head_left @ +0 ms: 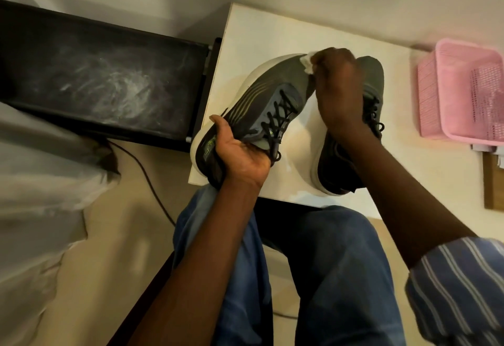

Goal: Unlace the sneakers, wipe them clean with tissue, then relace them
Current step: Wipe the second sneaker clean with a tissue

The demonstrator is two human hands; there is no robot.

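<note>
White and square, the small table sits between a dark dusty bench at nine o'clock and a pink basket at three o'clock.

Fingers of the right hand are curled tight round a wad of white tissue, pressing it onto the toe of the near sneaker, at about twelve o'clock on the shoe. Fingers and thumb of the left hand wrap the heel and collar at six o'clock, tipping the shoe up on its thick white sole. Its black laces look still threaded, though the picture is soft there. Beyond the right forearm, at two o'clock from the held shoe, the second sneaker lies on the table, partly hidden.

As a judgement: the shoe should be light, with a soft knit upper that gives under pressure and a firm foam sole. The stiff heel counter is the sound place to hold it; the toe fabric would buckle if gripped. Tissue is fragile and may shred or pill on the weave, so short firm strokes suit it.
</note>
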